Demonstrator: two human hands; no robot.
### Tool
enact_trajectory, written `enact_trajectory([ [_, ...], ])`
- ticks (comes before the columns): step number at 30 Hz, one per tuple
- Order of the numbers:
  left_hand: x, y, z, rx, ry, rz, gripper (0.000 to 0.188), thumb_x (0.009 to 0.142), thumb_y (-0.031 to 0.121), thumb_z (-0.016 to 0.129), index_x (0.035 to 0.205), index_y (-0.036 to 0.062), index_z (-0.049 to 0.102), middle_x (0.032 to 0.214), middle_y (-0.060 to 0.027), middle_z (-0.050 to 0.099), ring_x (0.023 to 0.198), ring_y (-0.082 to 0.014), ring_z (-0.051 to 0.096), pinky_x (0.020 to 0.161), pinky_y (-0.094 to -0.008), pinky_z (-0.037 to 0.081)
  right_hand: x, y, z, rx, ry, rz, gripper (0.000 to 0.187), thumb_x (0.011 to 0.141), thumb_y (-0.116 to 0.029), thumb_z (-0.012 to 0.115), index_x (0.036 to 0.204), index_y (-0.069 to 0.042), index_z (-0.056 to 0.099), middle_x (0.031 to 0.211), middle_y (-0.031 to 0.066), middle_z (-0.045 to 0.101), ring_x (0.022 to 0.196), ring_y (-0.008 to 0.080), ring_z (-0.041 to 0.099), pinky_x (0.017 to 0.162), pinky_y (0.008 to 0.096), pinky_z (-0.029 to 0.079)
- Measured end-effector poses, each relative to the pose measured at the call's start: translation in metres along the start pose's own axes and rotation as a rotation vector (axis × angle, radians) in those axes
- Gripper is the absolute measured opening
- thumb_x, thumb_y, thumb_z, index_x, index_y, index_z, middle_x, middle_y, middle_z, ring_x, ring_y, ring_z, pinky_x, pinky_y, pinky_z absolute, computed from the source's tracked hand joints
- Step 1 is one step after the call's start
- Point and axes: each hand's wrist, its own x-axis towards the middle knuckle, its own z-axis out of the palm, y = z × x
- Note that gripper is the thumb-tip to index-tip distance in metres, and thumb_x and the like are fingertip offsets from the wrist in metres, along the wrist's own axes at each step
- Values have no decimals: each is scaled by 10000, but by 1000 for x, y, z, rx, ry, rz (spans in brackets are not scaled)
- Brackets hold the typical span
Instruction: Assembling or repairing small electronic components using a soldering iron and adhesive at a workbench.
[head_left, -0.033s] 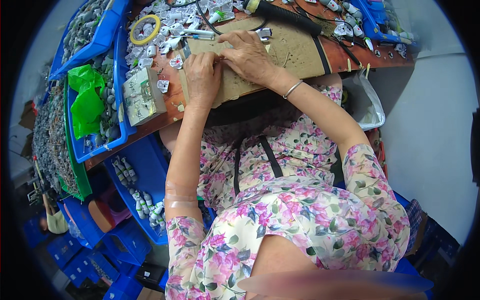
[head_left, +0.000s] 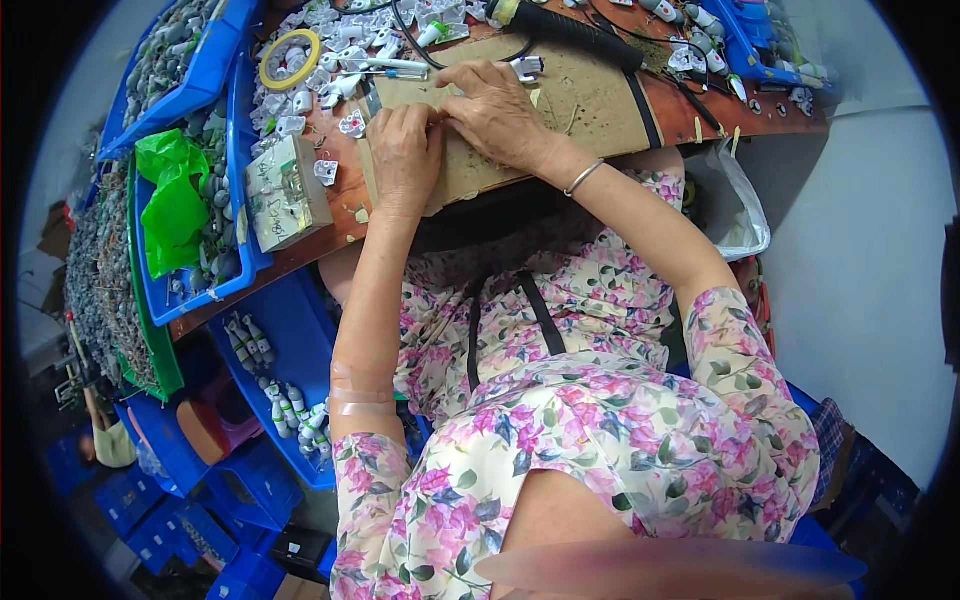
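Over the cardboard sheet [head_left: 590, 95], my left hand [head_left: 405, 150] and my right hand [head_left: 497, 115] meet at the fingertips. Both hands are closed in a pinch, and whatever lies between them is hidden by the fingers. Just beyond my right hand lies a small white part with dark ends [head_left: 527, 68]. A slim white screwdriver-like tool [head_left: 400, 68] rests past my left hand. A small white plastic piece with a red spot [head_left: 352, 124] is close beside my left hand, and another white piece [head_left: 326, 172] sits nearer the table edge.
A yellow tape ring [head_left: 316, 58] lies among many white plastic parts. Left stand a marked box [head_left: 290, 195] and a blue bin [head_left: 246, 240] with grey parts and a green bag [head_left: 172, 215]. A black-handled tool [head_left: 570, 35] lies at the back. A white bag [head_left: 757, 215] hangs right.
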Motion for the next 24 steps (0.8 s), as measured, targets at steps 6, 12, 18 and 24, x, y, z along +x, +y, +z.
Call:
enact_trajectory([
  [6,0,6,-5,66,-6,52,76,801,154,713,842,113,664,813,-56,607,858,-279,562,836,-416,393,-5,11,1,-12,20,-73,127,825,-178,698,912,-92,663,1178,7,549,1180,223,475,975,389,378],
  [12,-2,8,-5,38,34,61,57,817,160,705,836,111,685,821,-43,612,870,-264,567,850,-410,389,-5,15,-3,-33,-10,-127,130,839,-189,690,914,-90,655,1159,7,566,1150,232,498,964,395,384],
  [18,-3,9,1,70,21,51,47,839,151,688,852,106,683,848,-37,629,866,-272,570,856,-404,401,4,38,-36,71,192,9,153,834,-188,694,972,-123,680,1135,47,606,1090,261,534,934,412,402],
  [24,-5,11,-1,43,23,43,58,819,129,699,829,88,660,842,-66,606,871,-288,562,861,-425,407,22,140,-74,-129,136,164,160,854,-61,637,1012,-42,659,1105,190,568,1087,373,525,967,471,425],
])
